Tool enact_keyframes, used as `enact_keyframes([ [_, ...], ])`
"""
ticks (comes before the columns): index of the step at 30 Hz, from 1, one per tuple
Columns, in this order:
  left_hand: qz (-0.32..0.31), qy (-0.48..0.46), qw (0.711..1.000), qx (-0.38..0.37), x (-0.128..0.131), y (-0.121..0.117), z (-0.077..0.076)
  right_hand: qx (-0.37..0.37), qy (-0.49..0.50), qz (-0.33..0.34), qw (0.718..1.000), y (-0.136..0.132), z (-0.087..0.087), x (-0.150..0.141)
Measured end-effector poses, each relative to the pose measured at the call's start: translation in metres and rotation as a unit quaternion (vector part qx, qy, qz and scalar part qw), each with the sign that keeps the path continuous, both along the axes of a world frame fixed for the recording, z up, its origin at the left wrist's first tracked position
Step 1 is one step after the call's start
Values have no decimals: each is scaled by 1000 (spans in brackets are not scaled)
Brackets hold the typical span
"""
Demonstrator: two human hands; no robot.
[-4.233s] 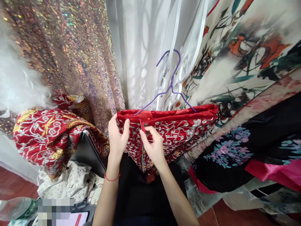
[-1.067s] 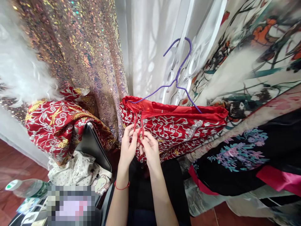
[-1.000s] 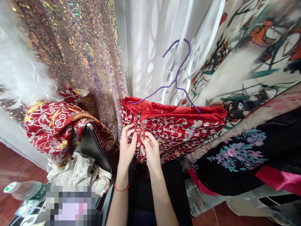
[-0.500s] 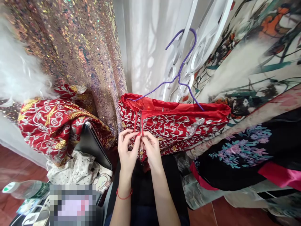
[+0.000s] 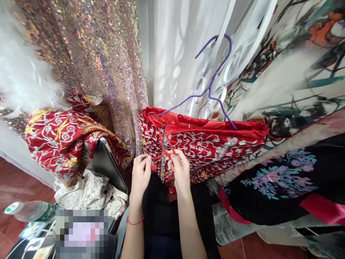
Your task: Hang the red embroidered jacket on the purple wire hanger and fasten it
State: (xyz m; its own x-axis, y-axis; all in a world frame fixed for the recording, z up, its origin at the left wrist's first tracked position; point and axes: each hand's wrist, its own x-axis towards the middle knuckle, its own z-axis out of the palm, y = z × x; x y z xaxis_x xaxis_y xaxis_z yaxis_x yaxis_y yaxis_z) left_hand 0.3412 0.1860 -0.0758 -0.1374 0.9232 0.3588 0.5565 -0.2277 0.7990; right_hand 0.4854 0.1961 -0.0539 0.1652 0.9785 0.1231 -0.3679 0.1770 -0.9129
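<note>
Red garment (image 5: 215,147), silver-embroidered: just beyond both hands, most of its width to their right. Waistband (image 5: 215,126): long axis left to right, right end slightly lower; opening faces up and away from the person. Red cords (image 5: 163,154): run from waistband toward the person, meeting between the hands. Left hand (image 5: 141,174): curled, pinching one cord. Right hand (image 5: 180,171): pinching cord between thumb and fingers. Purple hanger (image 5: 209,88): arms reach into waistband.

Left grip (image 5: 141,173) pinched, right grip (image 5: 180,168) likewise, apart
</note>
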Motion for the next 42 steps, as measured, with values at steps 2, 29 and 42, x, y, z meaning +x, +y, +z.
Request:
enact_keyframes([
  [2,23,20,999,-29,0,3,-5,-8,7,-6,1000,1,0,3],
  [29,56,-40,979,191,-14,67,70,76,-241,18,967,33,47,67],
  [42,-107,-37,968,223,17,77,100,161,-246,25,956,69,75,23],
])
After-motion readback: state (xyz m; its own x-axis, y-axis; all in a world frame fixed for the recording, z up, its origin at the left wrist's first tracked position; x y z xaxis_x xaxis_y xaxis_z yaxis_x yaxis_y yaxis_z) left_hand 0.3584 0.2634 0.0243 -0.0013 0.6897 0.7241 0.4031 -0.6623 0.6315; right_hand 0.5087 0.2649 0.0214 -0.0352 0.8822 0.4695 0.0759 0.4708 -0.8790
